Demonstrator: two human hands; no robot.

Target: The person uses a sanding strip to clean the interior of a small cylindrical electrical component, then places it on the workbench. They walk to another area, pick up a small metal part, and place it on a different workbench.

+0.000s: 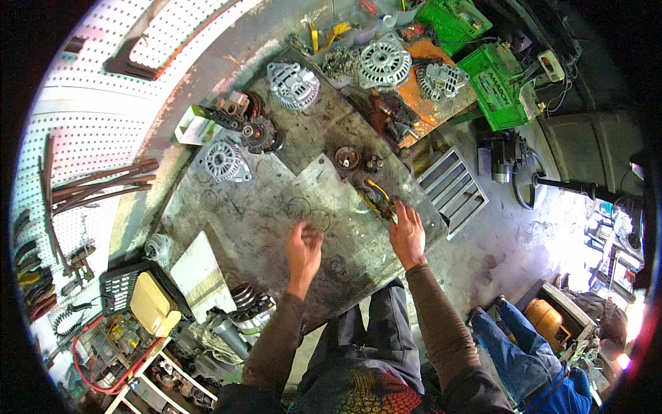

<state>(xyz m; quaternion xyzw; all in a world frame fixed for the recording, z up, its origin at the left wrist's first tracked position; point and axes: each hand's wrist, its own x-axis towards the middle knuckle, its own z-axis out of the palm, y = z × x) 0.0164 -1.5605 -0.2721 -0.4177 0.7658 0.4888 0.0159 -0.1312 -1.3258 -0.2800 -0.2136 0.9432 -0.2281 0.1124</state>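
Note:
My right hand (408, 233) rests at the right side of the worn metal workbench (241, 214), fingers stretched forward. Its fingertips reach the near end of a tool that looks like pliers with yellow-and-dark handles (376, 198); whether they touch it I cannot tell. Over the middle of the bench hovers my left hand (303, 257), fingers loosely bent and slightly blurred, with nothing visible in them. Thin dark rings (298, 206) show on the bench just beyond it. Farther off lie a round brown metal part (347, 159) and a small dark part (374, 163).
Alternators (293, 86) and a silver alternator housing (224, 160) stand along the far and left bench. A dark rotor (258, 132) lies between them. Green crates (493, 86) are at far right. A metal grate (452, 192) adjoins the right edge. Another person's legs (514, 345) show at lower right.

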